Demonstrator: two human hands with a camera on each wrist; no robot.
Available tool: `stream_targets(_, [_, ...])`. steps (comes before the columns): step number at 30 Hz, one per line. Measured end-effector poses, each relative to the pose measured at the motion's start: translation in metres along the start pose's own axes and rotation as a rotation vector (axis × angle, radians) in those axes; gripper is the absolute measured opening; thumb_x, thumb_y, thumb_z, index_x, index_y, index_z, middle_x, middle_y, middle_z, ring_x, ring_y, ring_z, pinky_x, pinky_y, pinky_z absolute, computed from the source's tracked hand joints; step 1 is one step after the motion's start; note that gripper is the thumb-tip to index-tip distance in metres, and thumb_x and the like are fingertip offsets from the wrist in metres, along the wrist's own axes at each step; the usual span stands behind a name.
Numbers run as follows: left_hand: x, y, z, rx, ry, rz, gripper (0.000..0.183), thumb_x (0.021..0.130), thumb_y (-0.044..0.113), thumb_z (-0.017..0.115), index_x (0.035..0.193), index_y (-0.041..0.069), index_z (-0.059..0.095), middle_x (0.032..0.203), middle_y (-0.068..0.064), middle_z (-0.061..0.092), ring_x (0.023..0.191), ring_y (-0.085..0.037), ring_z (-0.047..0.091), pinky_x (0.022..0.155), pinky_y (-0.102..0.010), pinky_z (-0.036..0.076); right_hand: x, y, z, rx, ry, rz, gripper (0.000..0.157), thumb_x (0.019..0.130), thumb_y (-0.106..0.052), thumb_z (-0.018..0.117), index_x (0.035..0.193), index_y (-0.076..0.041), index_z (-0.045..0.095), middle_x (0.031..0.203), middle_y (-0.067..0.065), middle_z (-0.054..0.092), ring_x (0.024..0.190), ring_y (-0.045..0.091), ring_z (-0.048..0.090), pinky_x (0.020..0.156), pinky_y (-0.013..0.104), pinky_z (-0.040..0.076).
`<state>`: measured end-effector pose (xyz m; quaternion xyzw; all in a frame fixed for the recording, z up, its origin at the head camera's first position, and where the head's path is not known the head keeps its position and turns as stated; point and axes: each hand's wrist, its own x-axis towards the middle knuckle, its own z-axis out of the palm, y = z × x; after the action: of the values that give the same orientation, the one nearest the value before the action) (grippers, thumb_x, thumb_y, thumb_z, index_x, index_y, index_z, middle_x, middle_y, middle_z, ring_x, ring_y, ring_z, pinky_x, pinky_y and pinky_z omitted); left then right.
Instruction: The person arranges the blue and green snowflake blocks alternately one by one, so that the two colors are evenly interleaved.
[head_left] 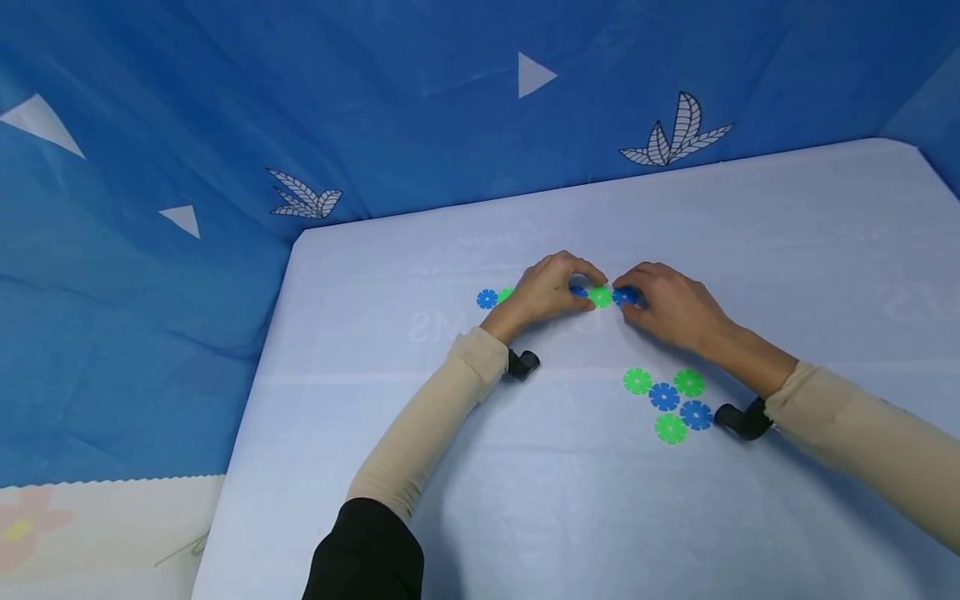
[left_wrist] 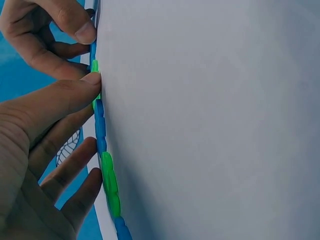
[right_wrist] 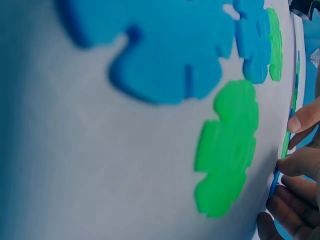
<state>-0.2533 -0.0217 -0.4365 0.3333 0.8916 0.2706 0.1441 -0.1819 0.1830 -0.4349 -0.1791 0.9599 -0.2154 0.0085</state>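
On the desk [head_left: 525,500], the left hand [head_left: 543,292] and right hand [head_left: 667,304] pinch a row of snowflake discs [head_left: 600,296]; five loose discs [head_left: 667,404] lie nearby.

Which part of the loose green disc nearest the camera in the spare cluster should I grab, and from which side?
Pinch the green disc by its notched rim, probably from the near side: it lies flat on the table, and the blue disc sits against its far right edge.
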Motion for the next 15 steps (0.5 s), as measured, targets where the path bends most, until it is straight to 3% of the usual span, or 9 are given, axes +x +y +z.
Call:
stream_targets(8, [0.0,0.0,0.001,-0.015,-0.003,-0.008,0.036,0.082,0.022,0.082,0.118,0.021,0.074,0.115,0.011,0.069,0.115,-0.007,0.052,0.094,-0.025,0.042,-0.011,-0.002,-0.011,0.04,0.047,0.045,0.038,0.089,-0.017,0.069,0.123,0.001,0.064,0.119,0.019,0.062,0.102,0.034,0.06,0.085,0.055,0.05])
stream_targets(15, [-0.001,-0.002,0.0,-0.019,0.008,0.006,0.036,0.082,0.021,0.082,0.117,0.02,0.074,0.115,0.01,0.07,0.115,-0.007,0.052,0.095,-0.025,0.042,-0.041,-0.014,-0.015,0.049,-0.074,0.052,0.039,0.088,-0.018,0.073,0.123,0.0,0.066,0.122,0.02,0.063,0.111,0.037,0.058,0.091,0.057,0.047])
